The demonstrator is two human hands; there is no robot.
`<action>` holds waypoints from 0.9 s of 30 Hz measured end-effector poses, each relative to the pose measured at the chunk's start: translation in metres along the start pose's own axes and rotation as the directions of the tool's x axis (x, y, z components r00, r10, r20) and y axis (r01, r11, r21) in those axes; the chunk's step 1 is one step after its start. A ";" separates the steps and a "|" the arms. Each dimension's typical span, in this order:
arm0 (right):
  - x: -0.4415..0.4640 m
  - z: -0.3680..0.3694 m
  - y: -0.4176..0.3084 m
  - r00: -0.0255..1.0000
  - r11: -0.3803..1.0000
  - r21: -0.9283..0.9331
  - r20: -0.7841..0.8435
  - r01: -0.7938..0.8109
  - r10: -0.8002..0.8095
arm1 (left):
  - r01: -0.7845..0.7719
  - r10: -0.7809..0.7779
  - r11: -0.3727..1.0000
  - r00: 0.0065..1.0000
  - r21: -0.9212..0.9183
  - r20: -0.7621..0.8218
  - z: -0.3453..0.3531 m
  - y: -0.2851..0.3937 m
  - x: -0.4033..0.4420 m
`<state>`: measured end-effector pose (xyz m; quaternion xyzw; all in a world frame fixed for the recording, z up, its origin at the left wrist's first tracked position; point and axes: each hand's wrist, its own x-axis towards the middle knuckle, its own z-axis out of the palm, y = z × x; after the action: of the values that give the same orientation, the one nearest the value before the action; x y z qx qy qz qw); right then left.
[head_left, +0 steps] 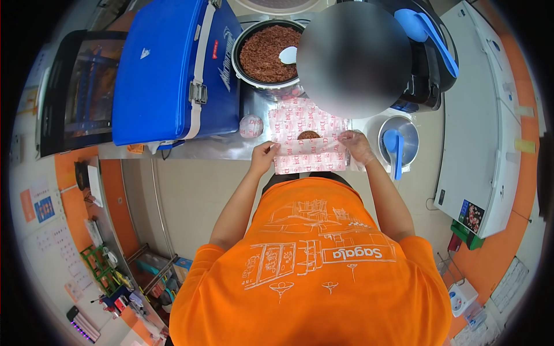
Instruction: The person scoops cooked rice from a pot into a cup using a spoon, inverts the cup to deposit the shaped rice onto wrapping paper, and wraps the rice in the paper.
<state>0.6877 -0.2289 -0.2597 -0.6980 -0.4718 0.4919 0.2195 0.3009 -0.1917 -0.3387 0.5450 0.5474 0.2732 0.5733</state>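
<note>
Above mid-frame, my left hand (265, 157) and right hand (358, 146) pinch red-printed white paper (309, 162) folded partly over a grainy, round-edged brown mound (309, 135), on a shiny grey metal counter (202, 151) above beige floor (196, 193).

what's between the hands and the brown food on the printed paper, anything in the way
Only the near flap of the printed paper, held at its sides by the left hand and right hand; it hides the food's near part. Nothing else visible stands between either hand and the brown food.
</note>
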 end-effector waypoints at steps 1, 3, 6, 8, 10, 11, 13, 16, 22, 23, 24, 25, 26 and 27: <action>0.001 0.000 0.001 1.000 1.000 0.004 -0.008 0.002 -0.002 | 0.001 -0.001 1.000 1.000 0.011 0.000 0.000 0.002 0.001; 0.005 0.001 0.004 1.000 1.000 0.012 -0.024 0.004 -0.004 | 0.014 -0.014 1.000 1.000 0.028 -0.005 0.001 0.005 0.003; 0.011 0.005 0.009 0.998 0.999 0.023 -0.025 -0.049 0.049 | 0.034 -0.032 0.998 0.999 0.052 -0.037 0.004 0.012 0.004; 0.013 0.007 0.012 0.999 0.999 0.035 -0.030 -0.036 0.038 | 0.028 -0.023 0.997 0.997 0.074 -0.076 0.008 0.030 0.002; 0.015 0.009 0.014 0.999 1.000 0.026 -0.048 -0.012 0.013 | 0.006 0.005 0.994 0.994 0.108 -0.106 0.011 0.019 0.007; 0.015 0.009 0.016 0.998 1.000 0.010 -0.063 0.006 -0.006 | -0.005 0.020 0.992 0.992 0.126 -0.121 0.012 0.014 0.008; 0.016 0.010 0.019 0.996 1.000 -0.009 -0.082 0.025 -0.026 | -0.022 0.064 0.968 0.985 0.248 -0.161 0.014 0.032 0.004; 0.018 0.011 0.024 0.996 1.000 -0.002 -0.086 0.025 -0.025 | -0.304 0.496 0.735 0.851 0.607 -0.174 0.018 0.070 -0.004; 0.020 0.012 0.022 0.997 1.000 -0.009 -0.074 -0.016 0.015 | -0.723 0.565 0.327 0.666 0.609 0.487 0.053 0.107 -0.028; 0.021 0.012 0.024 0.997 1.000 -0.009 -0.077 -0.011 0.010 | -0.741 0.563 0.252 0.636 0.623 0.528 0.059 0.108 -0.029; 0.022 0.012 0.025 0.997 1.000 -0.009 -0.081 -0.008 0.007 | -0.713 0.497 0.257 0.677 0.652 0.543 0.062 0.103 -0.027; 0.023 0.012 0.026 0.997 1.000 -0.014 -0.079 -0.008 0.007 | -0.703 0.495 0.259 0.686 0.663 0.533 0.063 0.098 -0.025; 0.024 0.013 0.027 0.997 1.000 -0.018 -0.079 -0.009 0.007 | -0.693 0.493 0.261 0.694 0.672 0.525 0.063 0.094 -0.023; 0.022 0.011 0.022 0.997 1.000 -0.022 -0.079 -0.013 0.011 | -0.685 0.491 0.264 0.701 0.679 0.517 0.064 0.091 -0.022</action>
<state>0.6887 -0.2219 -0.2917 -0.7220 -0.4642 0.4599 0.2273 0.3802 -0.2088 -0.2600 0.9359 0.3008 0.1120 0.1449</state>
